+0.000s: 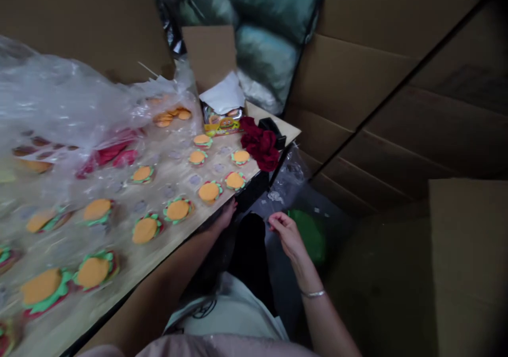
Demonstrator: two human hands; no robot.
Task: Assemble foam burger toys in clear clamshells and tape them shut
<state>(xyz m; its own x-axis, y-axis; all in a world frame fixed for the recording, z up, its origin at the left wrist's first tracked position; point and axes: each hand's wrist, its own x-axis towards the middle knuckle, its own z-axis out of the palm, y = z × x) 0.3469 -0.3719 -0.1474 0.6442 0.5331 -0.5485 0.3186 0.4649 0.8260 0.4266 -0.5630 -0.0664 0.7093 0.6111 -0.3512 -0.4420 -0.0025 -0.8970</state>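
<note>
My left hand (227,215) hangs just below the table's front edge, dim and blurred. Its fingers are too unclear to show whether they hold anything. Over the floor, clear of the table, my right hand (288,232) has thumb and fingertips pinched together. What sits in that pinch, if anything, is too small to make out. Nearest to my left hand on the table (123,264) lie toy burgers, one (209,192) by the edge and another (235,180) beside it. They have orange bun tops, green frilly layers and red parts, and clear plastic lies around several of them.
An open cardboard box (210,55) with printed packs (224,125) stands at the back. Dark red cloth (260,144) lies at the table corner beside a black object (272,130). Plastic bags (67,92) cover the left. A green object (306,235) sits on the floor; stacked cartons (357,76) rise right.
</note>
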